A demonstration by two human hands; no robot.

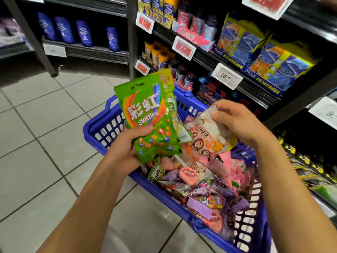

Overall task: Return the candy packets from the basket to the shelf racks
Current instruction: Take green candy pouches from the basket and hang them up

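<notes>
A blue plastic basket (102,128) stands on the floor, filled with several candy packets in pink, purple and orange. My left hand (125,148) grips a green Skittles packet (147,115) by its lower part, held upright above the basket's left side, with another pale green packet (175,114) behind it. My right hand (235,119) pinches the top corner of an orange and white QQ candy packet (206,136), lifted partly out of the pile. The shelf racks (228,66) stand behind the basket to the right.
The racks hold blue and orange gum boxes (264,57), small bottles and white price tags (227,77). A second shelf unit (82,50) with blue pouches stands at the back left. Grey floor tiles (45,134) spread to the left. Yellow packets (310,170) fill a low shelf at right.
</notes>
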